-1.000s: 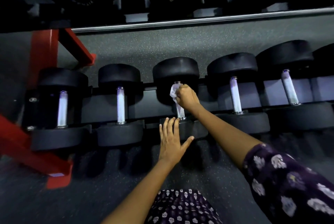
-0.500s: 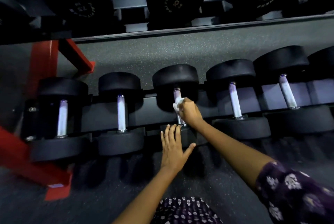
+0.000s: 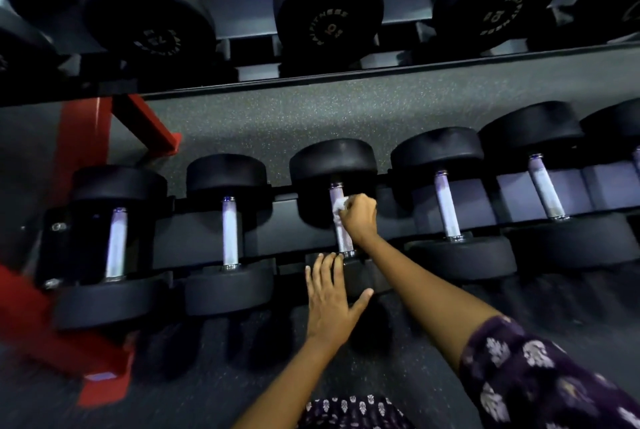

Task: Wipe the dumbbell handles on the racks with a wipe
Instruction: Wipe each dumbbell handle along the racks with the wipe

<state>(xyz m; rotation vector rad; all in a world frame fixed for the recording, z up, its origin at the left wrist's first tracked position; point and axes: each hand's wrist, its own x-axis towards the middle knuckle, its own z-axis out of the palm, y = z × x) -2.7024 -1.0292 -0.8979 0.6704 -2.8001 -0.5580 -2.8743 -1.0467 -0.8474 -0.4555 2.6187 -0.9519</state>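
Gripping a white wipe (image 3: pixel 340 207) w/ your right hand (image 3: pixel 360 217), you've got it pressed against the metal handle (image 3: pixel 343 238) of the middle dumbbell (image 3: pixel 334 165) on the lower rack (image 3: pixel 287 217), about halfway along the bar. Your left hand (image 3: pixel 329 300) is flat, fingers straight & thumb out, holding nothing, resting on that same dumbbell's near end. Other dumbbells sit either side, more on the upper rack (image 3: pixel 381 68), red frame leg (image 3: pixel 79 148) on the left.

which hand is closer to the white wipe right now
Right. The right hand holds the wipe against the middle handle; the left hand rests below on that dumbbell's near head.
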